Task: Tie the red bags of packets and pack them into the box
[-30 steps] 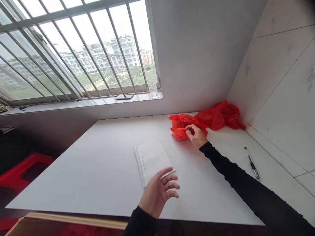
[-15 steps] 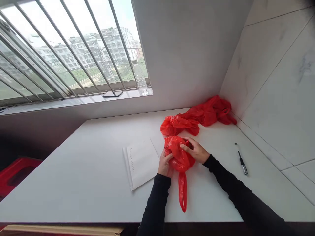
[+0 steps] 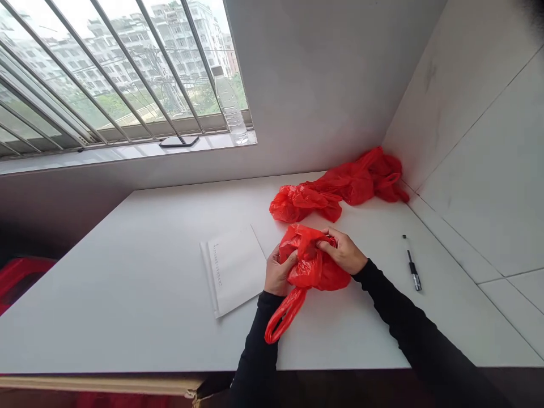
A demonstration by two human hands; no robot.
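Observation:
A crumpled red plastic bag (image 3: 312,263) is held between my two hands over the white table. My left hand (image 3: 279,271) grips its left side, thumb on top. On the right side, my right hand (image 3: 343,253) pinches the plastic between thumb and fingers. One looped handle (image 3: 285,317) of the bag hangs down across my left forearm. Whether anything is inside the bag cannot be seen. Just beyond my hands, more red plastic bags (image 3: 357,178) lie heaped toward the wall corner. Left of my left hand lies a white notepad (image 3: 233,269).
An uncapped black pen (image 3: 413,273) lies on the right of the white table (image 3: 148,283), its cap (image 3: 404,236) beyond it. A clear bottle (image 3: 230,107) and a phone (image 3: 179,141) rest on the windowsill. A cardboard box edge (image 3: 106,382) shows below the table's front.
The bag has turned in my hands, and its hanging handle has swung left onto my left forearm. My view has tilted down slightly.

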